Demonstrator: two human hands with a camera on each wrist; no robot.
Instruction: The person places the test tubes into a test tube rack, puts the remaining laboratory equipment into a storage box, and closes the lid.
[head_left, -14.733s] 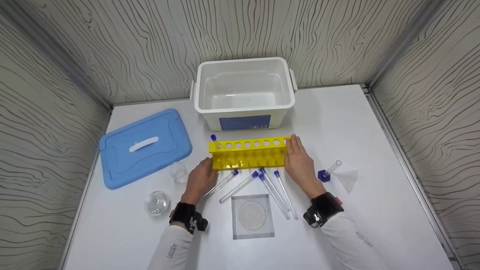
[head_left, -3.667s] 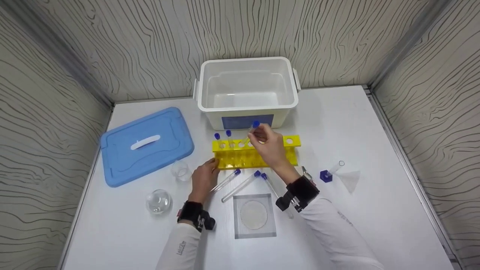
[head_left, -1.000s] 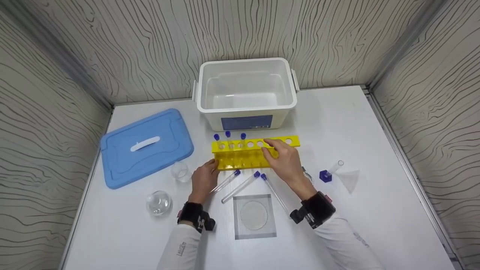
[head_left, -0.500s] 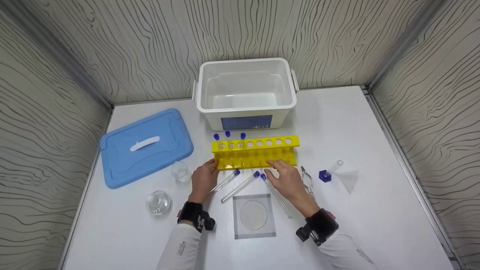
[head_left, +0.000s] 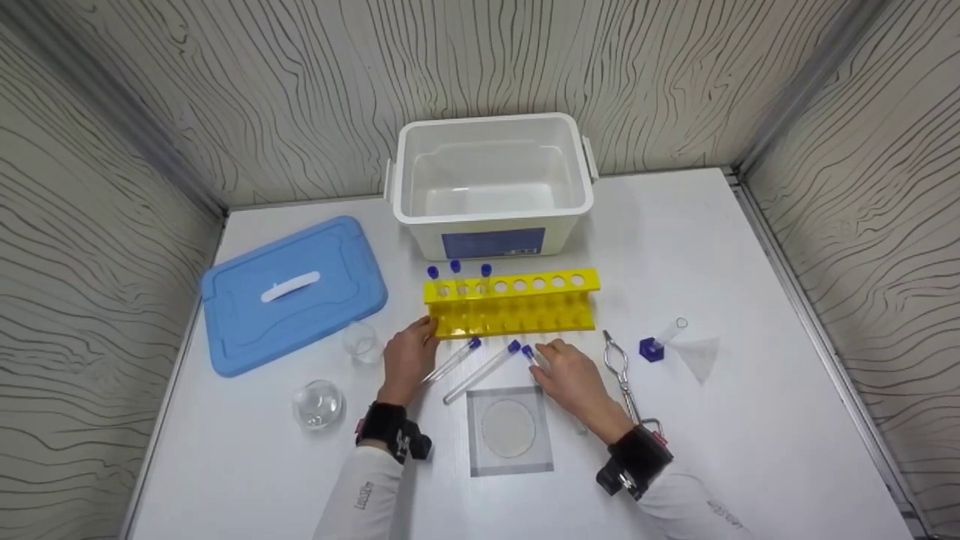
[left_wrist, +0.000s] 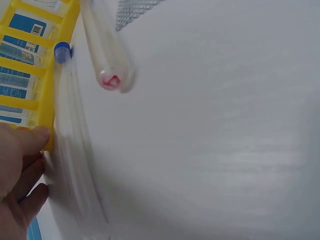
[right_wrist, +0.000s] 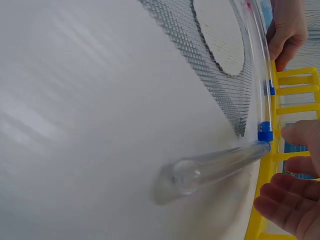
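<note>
My left hand (head_left: pixel 409 356) grips the left end of the yellow test tube rack (head_left: pixel 517 322), its thumb on the rack's edge in the left wrist view. Three blue-capped test tubes (head_left: pixel 486 271) stand in the rack's leftmost holes. In front lie loose capped test tubes, one (head_left: pixel 452 361) beside my left hand and another (head_left: pixel 480 373) in the middle. My right hand (head_left: pixel 574 379) is over the rightmost loose test tube (head_left: pixel 528 352), near its blue cap. In the right wrist view, thumb and fingers (right_wrist: pixel 287 197) are spread apart and do not close on the tube (right_wrist: pixel 225 165).
A wire gauze (head_left: pixel 474 435) lies in front. Metal crucible tongs (head_left: pixel 616 360), a small measuring cylinder (head_left: pixel 651 349) and a funnel (head_left: pixel 701 358) are to the right. Left are a beaker (head_left: pixel 362 343), a round flask (head_left: pixel 318 405) and a blue lid (head_left: pixel 330 255). A white bin (head_left: pixel 487 217) stands behind.
Several seconds ago my right hand set a third test tube into the rack. It then let go and came down towards the rightmost loose tube. My left hand stays on the rack.
</note>
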